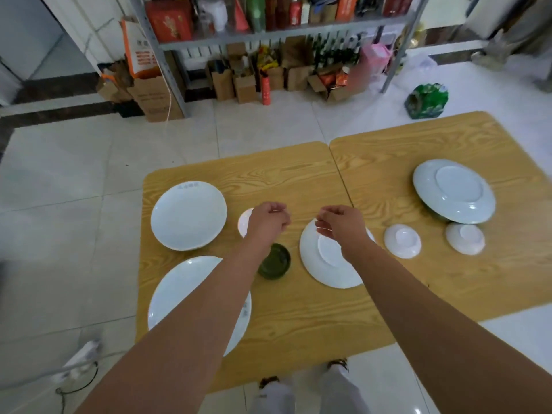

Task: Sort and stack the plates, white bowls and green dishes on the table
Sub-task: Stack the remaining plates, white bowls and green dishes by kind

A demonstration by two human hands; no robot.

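Two white plates lie face up on the left of the wooden table [298, 309]: one at the back [188, 216] and one at the front [179, 294], partly under my left forearm. A face-down plate [325, 264] sits in the middle, another [454, 191] at the far right over something dark. Two upturned white bowls [402, 241] [465, 238] lie on the right. A third white bowl [244, 222] peeks out behind my left hand [268, 221]. A green dish [274, 261] sits in the middle. My left hand and my right hand [340, 222] both hover with loosely curled fingers, holding nothing.
The two tabletops meet at a seam [340, 180]. Behind them a metal shelf [268, 34] holds boxes and bottles above cartons on the tiled floor. A green package [425, 100] lies on the floor at the right. A power strip [80, 358] lies at lower left.
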